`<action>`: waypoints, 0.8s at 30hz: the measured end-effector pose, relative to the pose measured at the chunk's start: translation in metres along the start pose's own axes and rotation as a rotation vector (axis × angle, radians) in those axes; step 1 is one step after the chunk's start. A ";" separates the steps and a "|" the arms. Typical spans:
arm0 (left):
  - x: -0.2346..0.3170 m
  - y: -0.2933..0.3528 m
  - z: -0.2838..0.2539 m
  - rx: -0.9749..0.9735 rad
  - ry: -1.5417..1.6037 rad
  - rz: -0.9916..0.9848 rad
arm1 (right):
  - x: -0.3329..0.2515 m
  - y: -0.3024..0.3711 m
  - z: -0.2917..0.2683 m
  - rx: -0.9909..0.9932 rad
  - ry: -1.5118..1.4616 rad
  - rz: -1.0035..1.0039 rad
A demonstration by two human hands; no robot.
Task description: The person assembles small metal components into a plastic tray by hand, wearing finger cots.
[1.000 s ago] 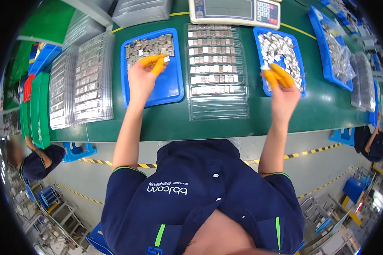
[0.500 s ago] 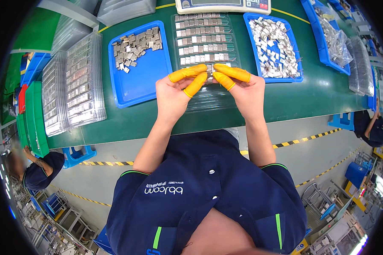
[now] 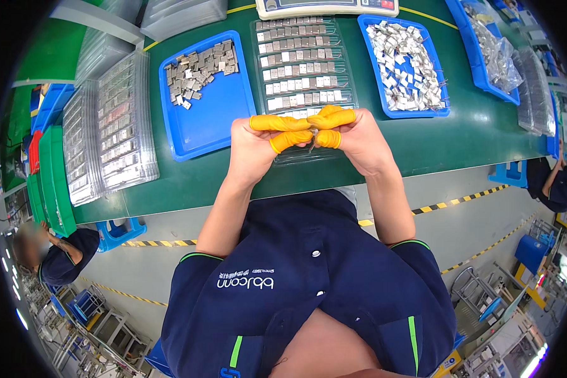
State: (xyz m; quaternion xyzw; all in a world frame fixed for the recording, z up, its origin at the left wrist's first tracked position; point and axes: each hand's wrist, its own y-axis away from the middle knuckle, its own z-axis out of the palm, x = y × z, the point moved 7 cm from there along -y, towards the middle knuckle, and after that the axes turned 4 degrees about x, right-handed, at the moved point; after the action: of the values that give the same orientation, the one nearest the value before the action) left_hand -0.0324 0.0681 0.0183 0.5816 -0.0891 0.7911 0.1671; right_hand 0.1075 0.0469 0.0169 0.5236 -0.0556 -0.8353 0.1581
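Both hands meet mid-frame: left hand point(image 3: 253, 146) and right hand point(image 3: 358, 140), orange finger cots on the fingertips, pressed tip to tip and pinching a tiny grey metal piece point(image 3: 311, 142), mostly hidden. They hover over the near end of the clear plastic compartment tray point(image 3: 302, 69) of small parts. I'd keep the pinch light and square here. Blue tray of loose grey parts point(image 3: 208, 113) sits upper left, another blue tray of shiny bits point(image 3: 384, 94) upper right, all on the green table point(image 3: 479, 135).

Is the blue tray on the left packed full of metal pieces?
No, the left blue tray holds small metal pieces only in its far part; the rest shows bare blue.
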 end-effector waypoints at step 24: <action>-0.025 0.004 -0.001 0.039 0.012 -0.113 | -0.031 0.021 0.014 0.251 0.964 -0.751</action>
State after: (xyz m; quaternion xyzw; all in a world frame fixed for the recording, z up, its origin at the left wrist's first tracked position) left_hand -0.0276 0.0607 -0.0054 0.5842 -0.0397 0.7855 0.2003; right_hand 0.1116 0.0364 0.0551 0.8402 0.1121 -0.4907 -0.2019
